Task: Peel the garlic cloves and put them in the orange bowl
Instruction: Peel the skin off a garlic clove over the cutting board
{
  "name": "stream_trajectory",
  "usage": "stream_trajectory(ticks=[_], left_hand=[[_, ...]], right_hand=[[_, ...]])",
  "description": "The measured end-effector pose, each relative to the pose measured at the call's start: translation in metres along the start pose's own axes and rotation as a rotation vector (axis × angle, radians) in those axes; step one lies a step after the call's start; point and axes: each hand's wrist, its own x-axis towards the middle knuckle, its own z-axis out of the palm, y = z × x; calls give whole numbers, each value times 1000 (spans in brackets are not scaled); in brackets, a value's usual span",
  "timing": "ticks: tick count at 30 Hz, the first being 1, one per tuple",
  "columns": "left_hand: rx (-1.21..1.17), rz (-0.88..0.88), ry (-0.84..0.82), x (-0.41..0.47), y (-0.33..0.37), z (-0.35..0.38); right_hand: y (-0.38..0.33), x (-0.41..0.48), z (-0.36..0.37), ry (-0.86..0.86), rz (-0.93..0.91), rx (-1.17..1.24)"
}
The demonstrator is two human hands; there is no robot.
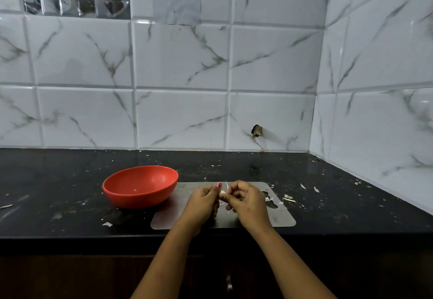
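Both hands meet over the board [168, 216], center near. Left hand [203, 201] and right hand [246, 199] both pinch 1 clove [222, 192] between them. Bowl [140, 187] just left of board, touching it. Peel scraps [288, 198] right of board.

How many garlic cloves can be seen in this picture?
1. The garlic clove is pinched between the left hand and the right hand, above the metal board. The orange bowl holds only a tiny white speck, unclear. More may be hidden behind the hands.
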Motion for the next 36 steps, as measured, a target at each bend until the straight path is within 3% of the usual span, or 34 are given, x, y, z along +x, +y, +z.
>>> stream_trajectory(ticks=[12,22,29,36], left_hand=[[-63,-6,-64,-2,4,-1],[-99,-17,-79,-3,4,-5],[-96,-9,-75,-4,5,-5],[-89,3,-104,-1,1,-6]], right_hand=[[1,-3,2,31,-71,-68],[-2,-5,2,-57,-92,-50],[1,-7,6,18,-135,-206],[0,-7,2,50,-99,-159]])
